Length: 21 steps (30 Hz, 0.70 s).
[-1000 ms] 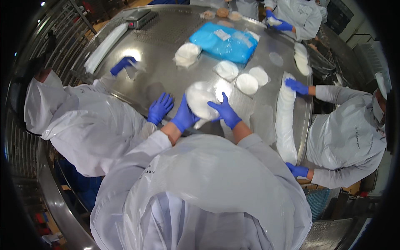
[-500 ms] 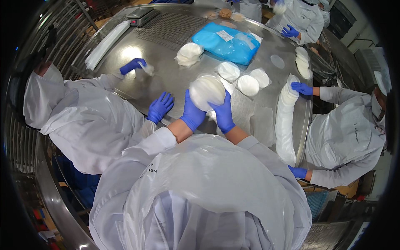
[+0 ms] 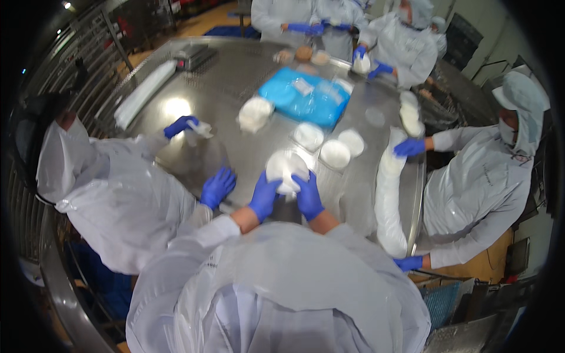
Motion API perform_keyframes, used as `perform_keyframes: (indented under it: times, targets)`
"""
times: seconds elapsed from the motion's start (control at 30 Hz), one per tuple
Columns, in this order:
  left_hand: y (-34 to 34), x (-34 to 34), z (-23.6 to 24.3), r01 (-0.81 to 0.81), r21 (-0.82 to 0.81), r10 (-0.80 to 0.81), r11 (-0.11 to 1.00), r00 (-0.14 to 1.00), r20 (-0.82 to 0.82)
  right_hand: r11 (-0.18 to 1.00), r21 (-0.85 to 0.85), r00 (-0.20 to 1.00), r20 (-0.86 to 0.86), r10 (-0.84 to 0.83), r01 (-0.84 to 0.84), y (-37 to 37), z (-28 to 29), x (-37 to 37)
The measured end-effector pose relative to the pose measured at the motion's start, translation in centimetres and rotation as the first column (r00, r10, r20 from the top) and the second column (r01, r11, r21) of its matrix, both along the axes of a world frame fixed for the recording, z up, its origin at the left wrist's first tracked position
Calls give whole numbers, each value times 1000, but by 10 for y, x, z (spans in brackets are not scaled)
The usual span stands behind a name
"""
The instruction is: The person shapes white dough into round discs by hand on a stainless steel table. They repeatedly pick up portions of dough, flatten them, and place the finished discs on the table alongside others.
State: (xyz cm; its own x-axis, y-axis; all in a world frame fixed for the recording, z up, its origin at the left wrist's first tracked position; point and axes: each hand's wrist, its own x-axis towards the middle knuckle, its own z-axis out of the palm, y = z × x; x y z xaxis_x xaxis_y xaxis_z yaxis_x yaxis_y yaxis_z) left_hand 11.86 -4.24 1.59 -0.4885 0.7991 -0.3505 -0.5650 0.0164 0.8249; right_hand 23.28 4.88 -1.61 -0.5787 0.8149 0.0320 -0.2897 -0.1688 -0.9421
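Observation:
My blue-gloved left hand (image 3: 263, 197) and right hand (image 3: 308, 197) grip a pale round stack (image 3: 285, 165), apparently thin white discs, from its lower left and lower right, at the near middle of the steel table. Their fingers curl round its edges, with a small loose white flap below it. Just beyond lie round white stacks on wrappings (image 3: 336, 155) and a looser white stack (image 3: 255, 113). The picture is a little blurred, so the material is hard to tell.
Steel table (image 3: 194, 147) holds a blue plastic package (image 3: 300, 94), a scale (image 3: 194, 56) and a long white sleeve (image 3: 144, 94). A co-worker (image 3: 118, 200) works at left; another (image 3: 477, 182) at right holds a long white roll (image 3: 388, 200); several more (image 3: 400, 47) stand across the table.
My view has tilted, so the table appears lower in the picture. My hands still hold the round stack, now turned slightly. The far co-worker's hand again holds a white item.

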Motion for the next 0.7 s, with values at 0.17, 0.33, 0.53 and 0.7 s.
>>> perform_keyframes:
  times: [0.17,0.33,0.53,0.7]
  targets:
    - [-15,-10,-14,159,18,-157,987,984,-87,914,-241,944,-131,303,-327,22,-6,30]
    - [-26,-14,-24,290,-61,-295,955,948,-119,811,-448,924,-124,362,-377,18,-18,50]
    - [-31,-17,-24,361,-126,-377,924,916,-138,917,-268,944,65,324,-297,9,-33,51]
    - [-29,-10,-11,314,-161,-336,936,932,-137,974,8,938,269,218,-229,5,-40,47]
